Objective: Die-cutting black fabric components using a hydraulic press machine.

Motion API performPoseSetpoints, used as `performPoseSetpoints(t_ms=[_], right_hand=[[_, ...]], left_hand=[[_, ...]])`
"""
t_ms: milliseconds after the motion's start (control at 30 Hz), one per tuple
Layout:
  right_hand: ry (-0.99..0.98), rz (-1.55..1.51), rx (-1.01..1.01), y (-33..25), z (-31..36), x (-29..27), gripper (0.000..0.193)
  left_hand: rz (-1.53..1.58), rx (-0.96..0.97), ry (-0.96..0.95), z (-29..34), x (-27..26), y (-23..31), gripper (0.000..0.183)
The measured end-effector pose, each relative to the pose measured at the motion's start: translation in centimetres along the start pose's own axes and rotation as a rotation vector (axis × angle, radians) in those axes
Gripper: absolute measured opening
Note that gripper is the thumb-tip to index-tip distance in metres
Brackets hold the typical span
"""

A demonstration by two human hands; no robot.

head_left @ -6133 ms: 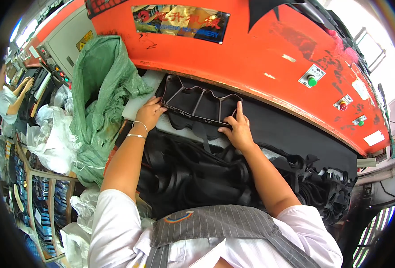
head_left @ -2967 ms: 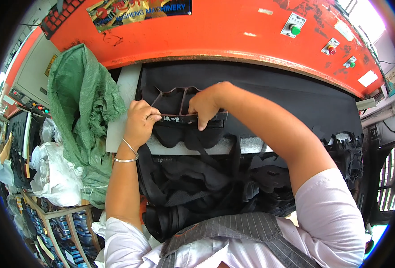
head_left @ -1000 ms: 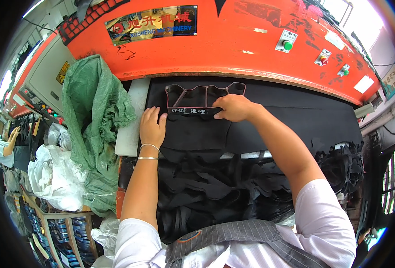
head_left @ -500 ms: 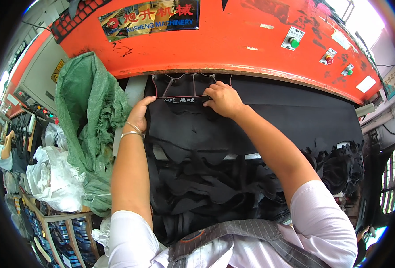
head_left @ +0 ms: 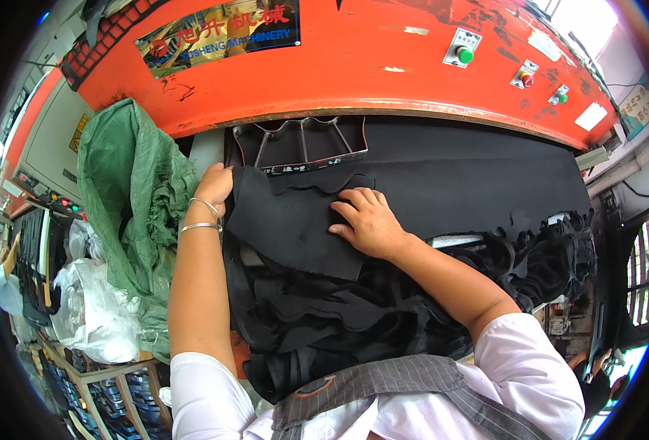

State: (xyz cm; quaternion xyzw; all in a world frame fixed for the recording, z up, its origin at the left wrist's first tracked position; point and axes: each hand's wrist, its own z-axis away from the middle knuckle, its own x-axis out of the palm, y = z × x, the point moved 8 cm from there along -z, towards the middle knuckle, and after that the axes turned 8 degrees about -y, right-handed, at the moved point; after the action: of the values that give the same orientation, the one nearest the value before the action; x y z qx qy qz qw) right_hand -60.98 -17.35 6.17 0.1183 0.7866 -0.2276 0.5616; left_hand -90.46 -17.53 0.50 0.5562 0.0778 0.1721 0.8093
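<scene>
A piece of black sheet material (head_left: 295, 227) with a wavy upper edge lies in front of me, over other dark material. My left hand (head_left: 218, 187) is closed on its upper left corner. Towards its right side, my right hand (head_left: 368, 222) rests on top, fingers bent and apart, the thumb away from the fingertips. Just beyond the piece is a metal cutting die (head_left: 302, 150), a thin-walled frame with crossbars and a scalloped far edge. It lies partly under the front of the orange machine, and neither hand touches it.
The orange machine (head_left: 324, 81) spans the far side, with green and red buttons (head_left: 527, 79) at right. A wide black sheet (head_left: 471, 183) extends right. Tangled black scraps (head_left: 339, 315) hang nearest me. A green woven sack (head_left: 130, 198) and white plastic bags (head_left: 97, 312) stand left.
My right hand has left the cutting die and come nearer me onto the black piece. That piece has shifted towards me, its wavy edge now apart from the die. My left hand now grips its corner.
</scene>
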Motion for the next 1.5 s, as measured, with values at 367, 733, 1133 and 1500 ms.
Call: performPoseSetpoints(t_ms=[367, 733, 1133, 1500], right_hand=[[-0.335, 0.124, 0.072, 0.3, -3.8, 1.0, 0.060], [-0.494, -0.132, 0.092, 0.6, -4.5, 2.0, 0.051], [-0.040, 0.238, 0.120, 4.1, -6.8, 1.4, 0.024], [-0.063, 0.328, 0.232, 4.9, -8.6, 2.6, 0.024]], left_hand=[[0.277, 0.008, 0.016, 0.5, -0.5, -0.3, 0.019], [0.162, -0.117, -0.045, 1.7, 0.3, -1.1, 0.057], [0.119, -0.074, -0.067, 1.6, 1.9, -0.3, 0.030], [0.012, -0.105, -0.374, 2.0, 0.7, -2.3, 0.028]])
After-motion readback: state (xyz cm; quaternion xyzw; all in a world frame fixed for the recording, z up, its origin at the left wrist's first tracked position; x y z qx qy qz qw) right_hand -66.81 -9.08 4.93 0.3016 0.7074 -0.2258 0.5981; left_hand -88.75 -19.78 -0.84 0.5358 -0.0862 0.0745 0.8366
